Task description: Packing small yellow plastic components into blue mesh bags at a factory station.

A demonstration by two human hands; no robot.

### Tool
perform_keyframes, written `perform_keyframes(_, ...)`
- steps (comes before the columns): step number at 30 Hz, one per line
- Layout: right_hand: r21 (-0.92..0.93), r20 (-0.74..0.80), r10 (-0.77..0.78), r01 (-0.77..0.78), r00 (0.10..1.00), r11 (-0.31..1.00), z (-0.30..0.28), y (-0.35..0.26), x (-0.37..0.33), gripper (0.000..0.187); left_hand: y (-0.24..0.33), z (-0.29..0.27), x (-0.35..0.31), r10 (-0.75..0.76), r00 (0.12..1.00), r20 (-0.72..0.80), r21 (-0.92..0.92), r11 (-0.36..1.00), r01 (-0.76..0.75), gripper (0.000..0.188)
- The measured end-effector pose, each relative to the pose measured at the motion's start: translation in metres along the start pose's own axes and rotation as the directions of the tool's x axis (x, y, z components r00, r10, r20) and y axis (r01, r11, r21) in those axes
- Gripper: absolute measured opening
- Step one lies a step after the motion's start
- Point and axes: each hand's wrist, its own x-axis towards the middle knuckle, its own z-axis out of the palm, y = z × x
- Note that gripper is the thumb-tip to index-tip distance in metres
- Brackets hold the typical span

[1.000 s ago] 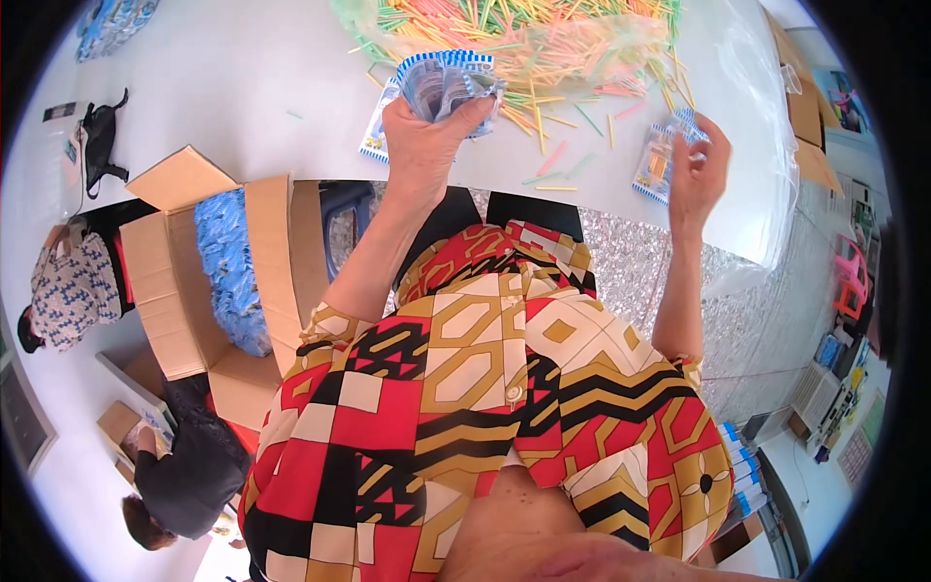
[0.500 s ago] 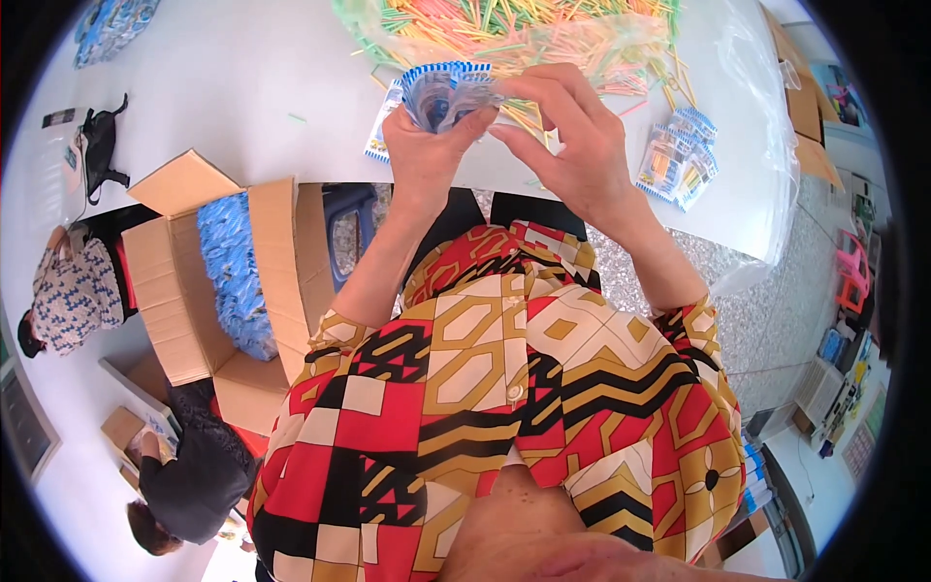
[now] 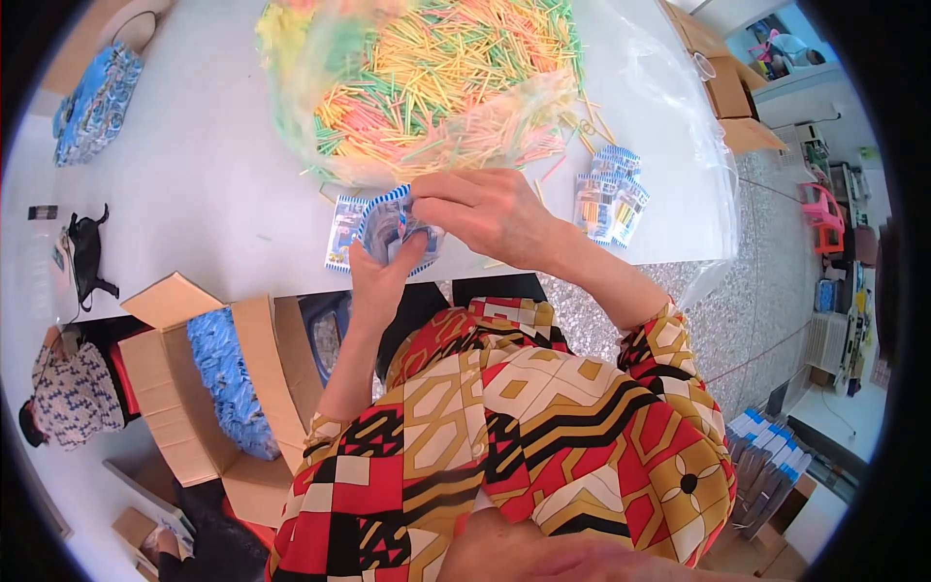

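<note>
My left hand (image 3: 378, 281) is closed around a small clear plastic bag (image 3: 386, 223) with blue striped edges, held with its mouth bulging open. Bent over the bag's right side is my right hand (image 3: 490, 218), its fingers pinched at the rim; whether a stick is between them is hidden. Beneath the bag, on the white table, lies a flat printed packet (image 3: 341, 236). Just beyond is a large pile of thin pink, yellow and green sticks (image 3: 446, 73) in a clear plastic sheet. Several filled packets (image 3: 609, 194) are heaped to the right.
An open cardboard box (image 3: 175, 388) holding blue packaging (image 3: 233, 383) stands left of my lap. A blue bundle of packets (image 3: 97, 102) and a black strapped item (image 3: 89, 257) lie on the table's left. Two other people are at the lower left.
My right hand has gone from spread fingers beside the bag to a pinch over its rim. The whole view has shifted, so more of the stick pile shows.
</note>
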Motion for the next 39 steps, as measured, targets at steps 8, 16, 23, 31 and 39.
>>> perform_keyframes(8,0.211,0.155,-0.014,-0.019,0.988,0.977,-0.009,0.003,0.003,0.015,0.001,-0.012,0.010,-0.012,0.993,0.118,0.032,0.999,0.008,0.022)
perform_keyframes(16,0.537,0.072,0.094,-0.118,0.993,0.835,-0.008,0.013,0.009,0.011,-0.011,-0.006,0.015,0.101,0.993,-0.056,0.084,0.992,-0.096,0.025)
perform_keyframes(23,0.410,-0.090,0.710,-0.624,0.699,0.666,-0.027,0.152,-0.011,0.016,-0.007,-0.008,0.018,0.101,0.986,-0.136,0.024,0.995,-0.098,0.032)
perform_keyframes(31,-0.297,0.075,0.707,-0.661,0.703,0.689,-0.018,0.261,-0.044,0.025,-0.005,-0.011,0.017,0.068,0.983,-0.169,0.007,0.998,-0.068,0.029)
perform_keyframes(39,-0.554,0.162,0.833,-0.650,0.529,0.521,-0.004,0.271,-0.022,0.045,-0.006,-0.012,0.016,0.070,0.985,-0.161,-0.029,0.997,-0.076,0.028)
